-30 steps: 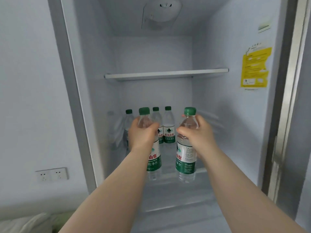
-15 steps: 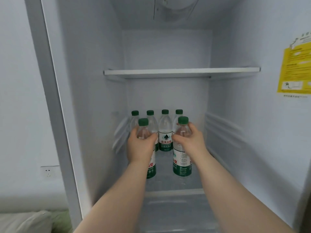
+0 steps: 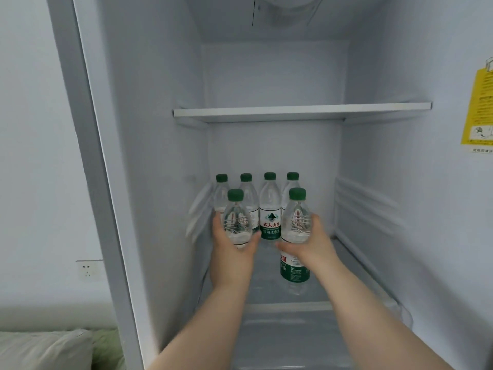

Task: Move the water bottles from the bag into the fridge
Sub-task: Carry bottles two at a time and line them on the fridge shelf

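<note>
left hand [image 3: 231,249], right hand [image 3: 312,244], each grip closed

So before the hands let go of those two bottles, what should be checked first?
1. Left hand grips left bottle: ok.
2. Right hand grips right bottle: ok.
3. Both bottles upright: ok.
4. Bottle bases resting on the shelf: cannot tell.
5. Back row of four bottles standing: ok.
6. Caps on: ok.

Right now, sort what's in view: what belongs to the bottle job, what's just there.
Job:
left hand on front-left bottle
right hand on front-right bottle
four back-row bottles
fridge shelf

Just there:
yellow sticker
wall socket
cushion
</note>
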